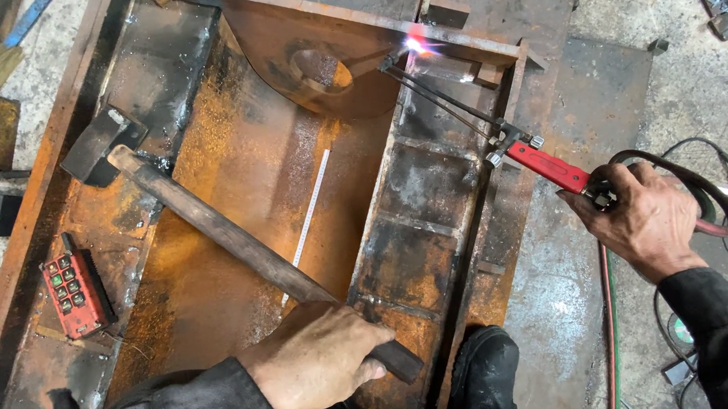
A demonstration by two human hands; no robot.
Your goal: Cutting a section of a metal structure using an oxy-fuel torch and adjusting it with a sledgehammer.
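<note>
I see my left hand [317,355] wrapped tight around the sledgehammer [237,240] handle, its head resting on the rusty steel frame [248,162]. My right hand [638,219] grips the red cutting torch [496,125], flame touching the frame's far plate.

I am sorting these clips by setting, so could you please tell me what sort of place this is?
Most likely a metal fabrication or welding workshop. The right hand holds a lit cutting torch to a rusty steel structure, the left hand grips a sledgehammer, and a red crane remote lies nearby.
</note>
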